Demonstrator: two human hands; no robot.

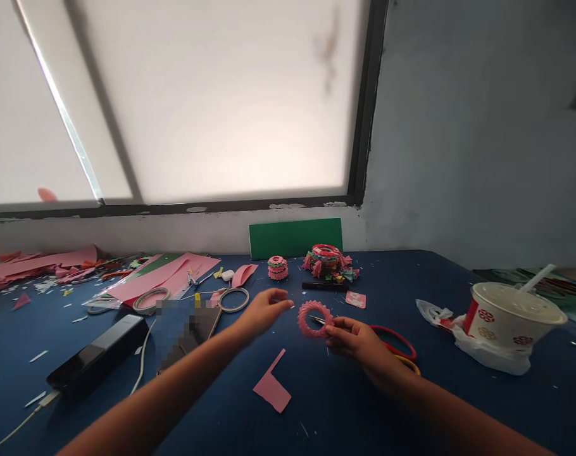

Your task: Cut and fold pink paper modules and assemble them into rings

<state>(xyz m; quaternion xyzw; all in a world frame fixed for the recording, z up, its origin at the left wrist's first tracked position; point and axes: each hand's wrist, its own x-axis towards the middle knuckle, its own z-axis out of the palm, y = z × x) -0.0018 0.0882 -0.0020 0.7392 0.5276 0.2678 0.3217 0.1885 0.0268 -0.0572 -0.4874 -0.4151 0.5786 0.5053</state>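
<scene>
Your left forearm [174, 392] comes in from the lower left edge and slants up and away to the right. Left hand [262, 311] held above the table, back of it partly toward you, wrist slightly bent, fingers pointing right toward the ring. Fingers loosely curled, a small gap between thumb and fingers; they look free of any load.

Your right forearm [444, 405] enters from the lower right and slants up to the left. Right hand [359, 345] faces the left one, thumb and fingers closed in a light pinch on the near right edge of a pink paper ring [302, 322]; the other fingers are bent.

Ring: between your hands, just short of the left fingertips. Edge pleated into points all round. It stands up on its rim, open face toward you, so its hole's axis runs roughly from you toward the window wall. Round, so one long axis cannot be picked.

Scissors [396, 335] under the right hand, red and yellow loops out to its right, metal tip seen through the ring, pointing left. Pink paper scrap [273, 392] on the blue table [212, 418] nearer you, its thin strip pointing away and slightly right.
</scene>
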